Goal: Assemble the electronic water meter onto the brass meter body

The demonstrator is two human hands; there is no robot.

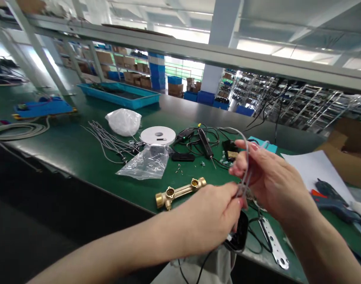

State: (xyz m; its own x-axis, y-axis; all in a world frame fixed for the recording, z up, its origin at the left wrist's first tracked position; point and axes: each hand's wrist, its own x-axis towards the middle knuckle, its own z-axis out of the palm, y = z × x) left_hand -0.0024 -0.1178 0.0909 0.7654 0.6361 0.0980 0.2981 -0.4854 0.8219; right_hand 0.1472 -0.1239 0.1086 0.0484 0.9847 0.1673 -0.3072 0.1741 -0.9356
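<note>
A thin grey cable runs in a loop between my two hands above the bench's front edge. My left hand pinches the cable between thumb and fingers. Just to the right, my right hand has its fingers closed on the upper part of the loop. Below my left hand sits an open black housing, partly covered by it. A brass manifold with two round ports lies to the left. On the right, a perforated metal plate rests near black wires.
Behind my hands lie a black soldering-iron-like tool, a white reel, a clear bag and grey cables. A glue gun is at right. A blue tray stands farther back, beneath an overhead shelf beam.
</note>
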